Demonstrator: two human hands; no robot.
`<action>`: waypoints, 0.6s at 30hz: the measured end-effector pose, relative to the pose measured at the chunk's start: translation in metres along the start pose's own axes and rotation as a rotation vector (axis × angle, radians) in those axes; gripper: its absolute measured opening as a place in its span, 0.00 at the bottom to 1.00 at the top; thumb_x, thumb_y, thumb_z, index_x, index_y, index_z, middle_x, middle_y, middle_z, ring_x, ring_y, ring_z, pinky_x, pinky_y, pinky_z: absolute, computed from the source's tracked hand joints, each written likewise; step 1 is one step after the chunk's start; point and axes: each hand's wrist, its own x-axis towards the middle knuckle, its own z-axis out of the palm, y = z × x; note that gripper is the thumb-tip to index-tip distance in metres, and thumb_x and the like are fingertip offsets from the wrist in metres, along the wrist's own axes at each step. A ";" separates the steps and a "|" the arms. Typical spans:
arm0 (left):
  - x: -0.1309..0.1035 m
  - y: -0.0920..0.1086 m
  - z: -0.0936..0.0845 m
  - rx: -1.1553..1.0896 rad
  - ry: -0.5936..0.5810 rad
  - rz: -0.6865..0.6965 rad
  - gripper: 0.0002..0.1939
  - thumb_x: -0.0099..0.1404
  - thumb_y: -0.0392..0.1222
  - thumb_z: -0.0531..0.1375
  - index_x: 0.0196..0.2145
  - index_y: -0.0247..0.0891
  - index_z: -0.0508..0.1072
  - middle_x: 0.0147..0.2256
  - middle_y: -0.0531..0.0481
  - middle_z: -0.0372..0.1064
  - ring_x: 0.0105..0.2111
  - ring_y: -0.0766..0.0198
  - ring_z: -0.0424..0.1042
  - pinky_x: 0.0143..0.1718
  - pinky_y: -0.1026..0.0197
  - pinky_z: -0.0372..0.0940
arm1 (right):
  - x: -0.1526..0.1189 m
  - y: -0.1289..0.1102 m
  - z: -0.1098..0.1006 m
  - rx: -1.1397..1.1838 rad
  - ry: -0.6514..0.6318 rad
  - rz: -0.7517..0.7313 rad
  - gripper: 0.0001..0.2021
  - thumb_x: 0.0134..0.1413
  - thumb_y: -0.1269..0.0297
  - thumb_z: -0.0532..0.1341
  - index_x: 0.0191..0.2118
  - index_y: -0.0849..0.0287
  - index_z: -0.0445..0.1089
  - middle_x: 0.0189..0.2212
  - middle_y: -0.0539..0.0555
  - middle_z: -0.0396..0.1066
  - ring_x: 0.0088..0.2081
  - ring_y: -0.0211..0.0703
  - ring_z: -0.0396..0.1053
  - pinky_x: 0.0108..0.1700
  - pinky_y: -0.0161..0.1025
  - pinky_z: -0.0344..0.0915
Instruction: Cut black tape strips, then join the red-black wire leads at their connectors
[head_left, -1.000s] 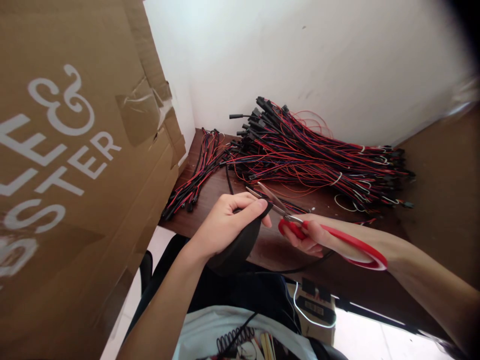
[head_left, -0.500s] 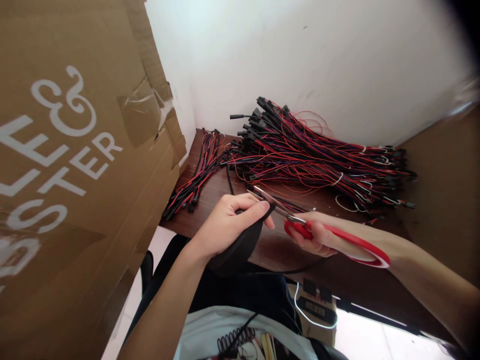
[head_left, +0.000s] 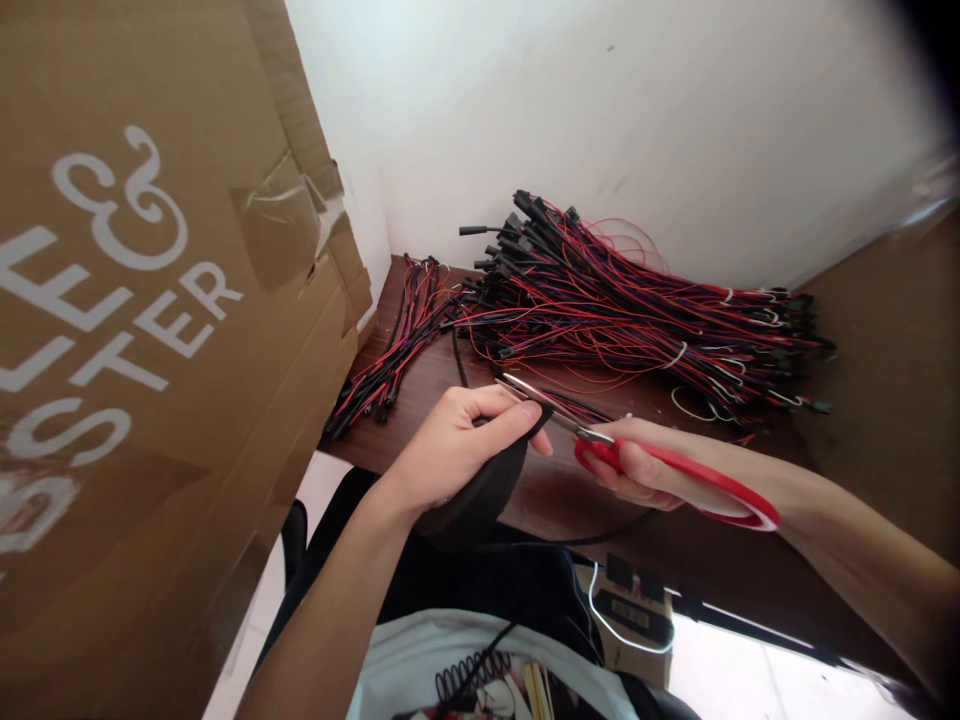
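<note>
My left hand (head_left: 472,440) is closed on a wide black strip (head_left: 487,490), its thumb pressing the strip's upper end against the fingers. Below the palm the strip curves down in a broad band; whether it belongs to a roll I cannot tell. My right hand (head_left: 637,465) grips a pair of scissors (head_left: 712,490) with red handles. Their metal blades point left, just above the left thumb tip, across the strip's upper end. Only a narrow gap shows between the blade tips. The fingers inside the handle loops are partly hidden.
A large pile of red and black wire harnesses (head_left: 585,300) lies on the brown table (head_left: 420,380) against the wall. A smaller wire bunch (head_left: 397,350) sits to its left. A tall cardboard box (head_left: 187,400) stands at left. A white bag (head_left: 405,650) hangs below.
The scissor blades have come closer together, and the right hand has shifted very slightly to the right. My left hand keeps its hold on the black strip.
</note>
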 end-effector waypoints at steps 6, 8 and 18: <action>-0.001 0.001 -0.001 0.017 -0.012 -0.003 0.17 0.66 0.46 0.59 0.25 0.34 0.79 0.28 0.48 0.74 0.31 0.64 0.70 0.39 0.62 0.62 | -0.001 0.000 -0.005 -0.013 -0.050 -0.041 0.29 0.58 0.32 0.46 0.33 0.57 0.62 0.23 0.46 0.52 0.21 0.33 0.48 0.20 0.35 0.46; -0.001 0.001 -0.001 0.019 -0.016 -0.002 0.17 0.66 0.46 0.58 0.26 0.34 0.79 0.28 0.48 0.73 0.30 0.65 0.69 0.38 0.62 0.62 | -0.001 0.000 -0.006 -0.008 -0.052 -0.022 0.29 0.58 0.32 0.46 0.32 0.56 0.61 0.22 0.45 0.51 0.21 0.33 0.47 0.21 0.36 0.46; -0.001 0.000 -0.001 0.016 -0.018 -0.009 0.17 0.66 0.45 0.58 0.26 0.33 0.79 0.27 0.48 0.73 0.29 0.65 0.68 0.33 0.64 0.61 | 0.000 0.002 -0.005 0.008 0.012 -0.015 0.26 0.60 0.37 0.51 0.33 0.57 0.66 0.21 0.45 0.53 0.22 0.34 0.48 0.22 0.34 0.47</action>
